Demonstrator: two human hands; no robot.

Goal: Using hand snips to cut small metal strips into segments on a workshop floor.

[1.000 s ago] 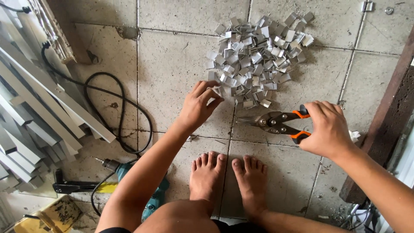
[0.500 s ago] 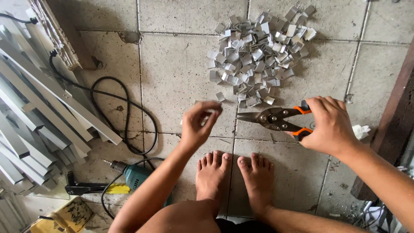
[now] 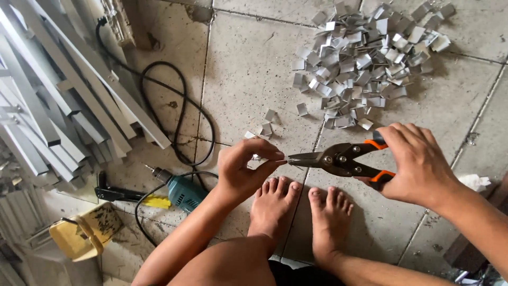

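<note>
snips (image 3: pixel 338 157): stiff, heavy; right hand (image 3: pixel 420 164) wraps orange handles.
metal bit (image 3: pixel 279 161): thin, sharp, light; left hand (image 3: pixel 244 172) pinches it at snips' tip.

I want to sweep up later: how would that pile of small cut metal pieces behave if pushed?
The pile of metal pieces lies loose, so it would probably scatter and slide on the smooth tile floor. Each piece looks thin and light, likely stiff, with possibly sharp cut edges.

Bare arms, bare feet (image 3: pixel 296 212), no sleeves visible.
</note>
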